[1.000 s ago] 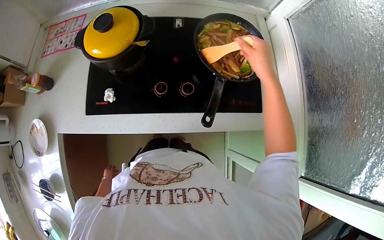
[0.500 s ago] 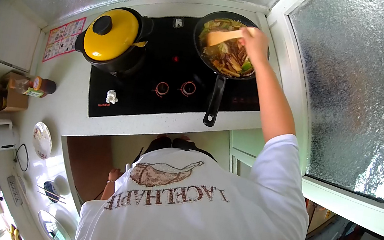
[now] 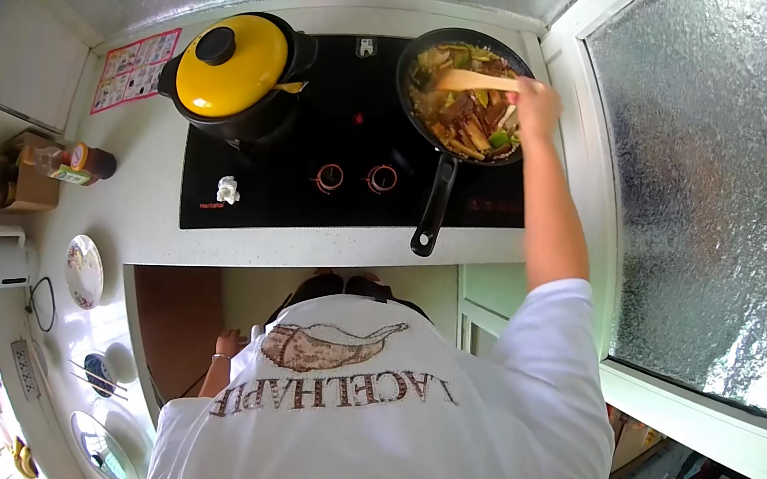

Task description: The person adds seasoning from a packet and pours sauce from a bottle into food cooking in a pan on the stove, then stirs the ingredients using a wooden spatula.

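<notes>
My right hand (image 3: 536, 108) is closed around the handle of a wooden spatula (image 3: 476, 82). The spatula's flat end lies among the food in a black frying pan (image 3: 407, 110), reaching in from the right. Brown strips, perhaps meat, and green and pale vegetable pieces (image 3: 468, 127) fill the pan. Its black handle (image 3: 434, 209) points toward me over the cooktop's front edge, with no hand on it. Low beside my body, below the counter, hangs my left hand (image 3: 230, 343), fingers loosely apart and nothing visible in them. It wears a bracelet at the wrist.
On the black cooktop (image 3: 297, 210), a dark pot with a yellow lid (image 3: 253, 81) stands left of the pan. A crumpled white piece (image 3: 227, 190) lies near the front. Jars (image 3: 92, 160), a plate (image 3: 84, 272) and a bowl with chopsticks (image 3: 99, 375) line the left counter. A textured glass panel (image 3: 726, 195) stands right.
My right hand has moved to the right and slightly down with the spatula, which now lies flatter across the food. The whole view has shifted slightly.
</notes>
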Action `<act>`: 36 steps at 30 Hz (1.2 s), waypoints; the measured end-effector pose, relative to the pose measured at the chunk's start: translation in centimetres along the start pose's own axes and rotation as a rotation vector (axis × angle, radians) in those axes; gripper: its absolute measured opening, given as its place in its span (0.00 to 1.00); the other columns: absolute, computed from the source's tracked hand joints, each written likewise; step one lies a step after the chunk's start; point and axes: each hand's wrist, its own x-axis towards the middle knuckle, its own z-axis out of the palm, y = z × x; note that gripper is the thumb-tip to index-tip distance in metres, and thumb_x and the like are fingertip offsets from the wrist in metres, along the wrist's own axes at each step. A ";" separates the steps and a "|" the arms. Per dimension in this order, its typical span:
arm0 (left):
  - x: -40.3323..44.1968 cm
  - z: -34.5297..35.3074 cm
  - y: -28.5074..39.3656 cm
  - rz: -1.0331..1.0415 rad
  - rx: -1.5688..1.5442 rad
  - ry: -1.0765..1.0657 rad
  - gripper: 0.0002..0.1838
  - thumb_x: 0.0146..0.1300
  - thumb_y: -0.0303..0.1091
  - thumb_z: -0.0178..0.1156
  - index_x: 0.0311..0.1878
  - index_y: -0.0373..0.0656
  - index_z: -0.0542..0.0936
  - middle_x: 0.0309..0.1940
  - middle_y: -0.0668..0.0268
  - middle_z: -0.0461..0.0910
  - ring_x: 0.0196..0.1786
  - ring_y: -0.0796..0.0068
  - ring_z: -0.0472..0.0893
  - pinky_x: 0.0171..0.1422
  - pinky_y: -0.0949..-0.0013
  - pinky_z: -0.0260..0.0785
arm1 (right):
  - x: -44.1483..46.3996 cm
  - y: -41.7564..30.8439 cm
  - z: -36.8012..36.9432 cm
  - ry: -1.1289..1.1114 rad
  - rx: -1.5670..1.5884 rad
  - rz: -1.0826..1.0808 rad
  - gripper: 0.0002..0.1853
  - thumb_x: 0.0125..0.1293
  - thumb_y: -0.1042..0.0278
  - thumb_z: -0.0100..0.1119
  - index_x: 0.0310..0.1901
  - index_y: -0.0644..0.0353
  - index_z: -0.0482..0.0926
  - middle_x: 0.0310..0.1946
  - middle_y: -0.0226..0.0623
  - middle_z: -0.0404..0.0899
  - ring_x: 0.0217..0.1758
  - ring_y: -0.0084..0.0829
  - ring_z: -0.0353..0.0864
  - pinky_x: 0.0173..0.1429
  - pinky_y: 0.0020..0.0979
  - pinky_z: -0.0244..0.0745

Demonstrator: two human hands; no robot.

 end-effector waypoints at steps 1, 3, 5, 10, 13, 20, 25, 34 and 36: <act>-0.2 -0.9 0.9 -0.048 -0.049 -0.004 0.21 0.51 0.46 0.60 0.45 0.42 0.76 0.38 0.56 0.80 0.41 0.58 0.79 0.45 0.61 0.74 | 1.0 1.3 -1.1 -0.002 0.067 0.021 0.10 0.61 0.71 0.53 0.35 0.69 0.80 0.22 0.38 0.80 0.21 0.23 0.76 0.28 0.22 0.71; -0.2 -1.2 1.2 -0.034 -0.144 -0.006 0.21 0.51 0.45 0.60 0.44 0.41 0.76 0.38 0.56 0.80 0.41 0.58 0.79 0.44 0.61 0.75 | 1.8 2.0 -2.8 0.046 0.311 0.038 0.10 0.60 0.70 0.53 0.30 0.68 0.80 0.19 0.35 0.79 0.18 0.21 0.75 0.28 0.24 0.71; -0.5 -0.8 0.9 -0.026 -0.233 -0.013 0.21 0.51 0.44 0.61 0.44 0.41 0.76 0.39 0.57 0.80 0.41 0.59 0.79 0.43 0.60 0.75 | 2.3 1.3 -4.1 0.003 0.275 -0.089 0.10 0.62 0.69 0.53 0.33 0.67 0.80 0.22 0.36 0.80 0.22 0.21 0.76 0.30 0.23 0.71; 0.2 3.8 -2.2 -0.110 -0.179 -0.014 0.19 0.51 0.48 0.59 0.40 0.45 0.78 0.39 0.55 0.79 0.41 0.52 0.78 0.43 0.54 0.74 | 0.8 -0.7 -0.7 -0.173 -0.026 -0.530 0.10 0.61 0.66 0.56 0.41 0.60 0.80 0.36 0.41 0.81 0.39 0.36 0.80 0.45 0.31 0.73; 0.3 3.5 -2.3 -0.212 -0.228 -0.057 0.19 0.50 0.48 0.60 0.41 0.47 0.79 0.41 0.55 0.78 0.43 0.52 0.78 0.44 0.54 0.74 | -0.4 0.0 0.4 -0.356 -0.038 -0.632 0.10 0.60 0.68 0.57 0.41 0.63 0.79 0.39 0.43 0.80 0.42 0.37 0.79 0.47 0.32 0.72; 0.0 1.3 -1.3 0.052 0.098 -0.111 0.20 0.48 0.47 0.62 0.42 0.47 0.80 0.41 0.62 0.79 0.46 0.59 0.77 0.49 0.60 0.73 | -4.5 -2.8 -7.9 -0.588 -0.231 -0.711 0.11 0.58 0.71 0.57 0.41 0.66 0.78 0.40 0.44 0.79 0.44 0.40 0.77 0.47 0.33 0.72; 0.4 2.5 -0.6 -0.076 -0.015 -0.062 0.19 0.47 0.46 0.64 0.40 0.45 0.80 0.41 0.61 0.79 0.45 0.60 0.78 0.47 0.61 0.74 | -4.4 -3.7 -7.3 -0.704 -0.389 -0.673 0.12 0.59 0.71 0.56 0.45 0.63 0.78 0.43 0.41 0.79 0.45 0.37 0.77 0.50 0.31 0.72; -0.3 0.5 0.3 -0.075 -0.128 -0.017 0.24 0.44 0.48 0.66 0.43 0.43 0.78 0.40 0.57 0.79 0.44 0.56 0.78 0.47 0.59 0.73 | -2.0 0.8 -2.7 -0.377 -0.265 -0.630 0.13 0.59 0.73 0.56 0.46 0.62 0.78 0.46 0.42 0.78 0.47 0.40 0.78 0.51 0.34 0.72; 0.3 1.0 -0.1 -0.057 -0.070 -0.025 0.25 0.44 0.48 0.66 0.44 0.44 0.77 0.40 0.57 0.79 0.45 0.57 0.78 0.47 0.59 0.73 | -2.7 0.9 -2.1 -0.420 -0.317 -0.802 0.12 0.59 0.71 0.56 0.45 0.63 0.78 0.44 0.45 0.78 0.47 0.40 0.77 0.50 0.34 0.72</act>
